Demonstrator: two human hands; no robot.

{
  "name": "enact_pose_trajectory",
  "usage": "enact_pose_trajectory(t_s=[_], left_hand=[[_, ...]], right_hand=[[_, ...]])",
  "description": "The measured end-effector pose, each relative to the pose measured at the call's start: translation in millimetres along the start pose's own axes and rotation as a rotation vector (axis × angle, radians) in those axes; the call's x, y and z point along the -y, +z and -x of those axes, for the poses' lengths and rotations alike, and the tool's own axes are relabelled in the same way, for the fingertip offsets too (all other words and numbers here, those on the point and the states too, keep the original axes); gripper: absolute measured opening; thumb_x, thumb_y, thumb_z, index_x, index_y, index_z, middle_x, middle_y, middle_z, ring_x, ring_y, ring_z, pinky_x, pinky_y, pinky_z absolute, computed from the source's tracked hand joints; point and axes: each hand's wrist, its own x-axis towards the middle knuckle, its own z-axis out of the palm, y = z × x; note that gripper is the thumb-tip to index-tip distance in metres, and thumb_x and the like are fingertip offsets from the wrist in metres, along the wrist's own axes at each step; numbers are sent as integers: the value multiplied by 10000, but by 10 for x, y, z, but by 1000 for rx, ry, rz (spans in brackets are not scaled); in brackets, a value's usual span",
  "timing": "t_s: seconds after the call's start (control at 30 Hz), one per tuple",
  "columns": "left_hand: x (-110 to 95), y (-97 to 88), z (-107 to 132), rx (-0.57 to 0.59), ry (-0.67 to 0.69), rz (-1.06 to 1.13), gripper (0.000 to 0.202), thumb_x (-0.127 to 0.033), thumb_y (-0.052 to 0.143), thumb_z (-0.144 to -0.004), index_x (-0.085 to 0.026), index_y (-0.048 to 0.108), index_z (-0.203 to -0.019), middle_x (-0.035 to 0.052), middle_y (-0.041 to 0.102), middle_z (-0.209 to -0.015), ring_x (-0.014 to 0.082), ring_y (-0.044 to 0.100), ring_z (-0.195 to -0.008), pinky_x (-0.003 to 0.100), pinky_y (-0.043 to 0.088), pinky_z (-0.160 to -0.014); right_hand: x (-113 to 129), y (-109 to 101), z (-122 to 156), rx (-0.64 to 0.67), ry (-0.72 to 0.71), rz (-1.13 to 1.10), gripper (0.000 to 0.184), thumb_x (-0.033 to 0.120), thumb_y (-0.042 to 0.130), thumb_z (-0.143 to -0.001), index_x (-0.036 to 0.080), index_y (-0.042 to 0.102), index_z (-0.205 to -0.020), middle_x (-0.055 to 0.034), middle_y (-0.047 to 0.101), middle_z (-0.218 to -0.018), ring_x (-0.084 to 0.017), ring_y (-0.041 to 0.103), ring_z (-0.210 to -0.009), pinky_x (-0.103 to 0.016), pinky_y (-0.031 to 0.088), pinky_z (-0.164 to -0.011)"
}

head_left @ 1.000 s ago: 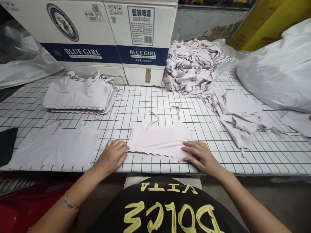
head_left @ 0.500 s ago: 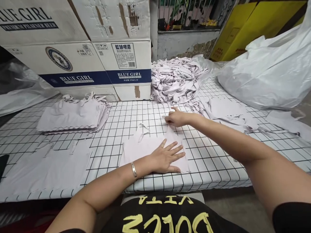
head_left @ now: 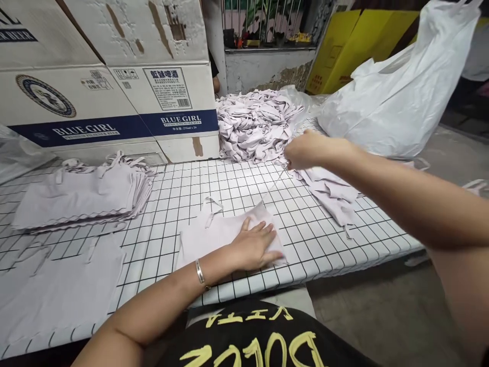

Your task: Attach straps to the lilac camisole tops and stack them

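Note:
A pale pink camisole (head_left: 208,237) lies flat on the checked tablecloth (head_left: 237,183) before me. My left hand (head_left: 255,244) rests palm down on its right half, fingers stretched out, a silver bangle at the wrist. Up and to the right, my right hand (head_left: 305,149) is closed on the camisole's thin strap (head_left: 275,183), which runs taut from the top's upper right corner. The fingertips are partly hidden behind that hand. The other strap (head_left: 214,206) lies loose in a loop on the left.
A stack of camisoles (head_left: 84,191) is at the left, with another camisole (head_left: 64,285) spread before it. Behind stand a beer carton (head_left: 171,92) and a heap of crumpled garments (head_left: 260,122). More fabric (head_left: 328,191) lies right, near a white plastic bag (head_left: 382,107).
My right hand has moved up and to the right, drawing the strap out straight. The left hand stays pressed on the camisole. The view has swung to the right.

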Motion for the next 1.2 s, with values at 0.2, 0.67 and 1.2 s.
enact_pose_trajectory(t_s=[0.2,0.67,1.2], left_hand=[[-232,-58,-223,-159,-305,1471,470,-541,379,-955,-130,607,-969,167,682,-1071,250,653,-1044,452,474,-994],[-225,-252,-331,-323,-290,1639,149,-129,420,-966,-108,568,-962,115,687,-995,178,684,-956,380,502,-996],[50,-588,-559,-536,-261,1664,135,-68,441,-937,-87,572,-966,147,699,-940,210,700,-938,373,563,-904]], right_hand=[[1008,440,1554,-45,-50,-427,131,298,736,-735,261,612,-758,-102,627,-694,-306,605,-787,-463,397,-770],[1224,1301,1425,212,120,-1886,324,449,736,-758,176,647,-910,-20,660,-745,-133,588,-635,-308,493,-652],[1128,1385,1460,45,431,-1648,345,323,851,-590,153,707,-854,-8,657,-631,-102,549,-521,-254,473,-513]])
